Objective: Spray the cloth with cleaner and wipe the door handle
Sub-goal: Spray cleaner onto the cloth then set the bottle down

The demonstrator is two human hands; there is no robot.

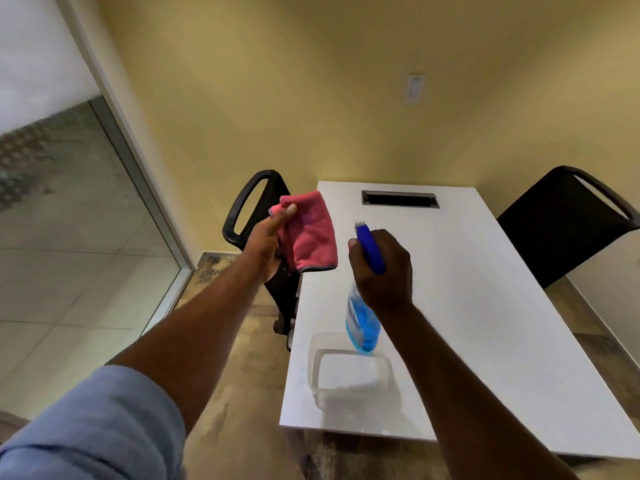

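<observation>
My left hand (268, 242) holds up a folded pink cloth (313, 233) with a grey edge, above the left side of the white table (485, 306). My right hand (382, 268) grips a spray bottle (362, 320) of blue cleaner by its dark blue trigger head, whose nozzle points up and left toward the cloth. The cloth hangs a short gap away from the nozzle. No door handle shows in this view.
A clear plastic container (349, 375) sits on the table's near left part, under the bottle. A cable slot (400, 198) is at the table's far end. Black chairs stand at the left (252, 209) and right (568, 223). A glass panel (69, 220) is on the left.
</observation>
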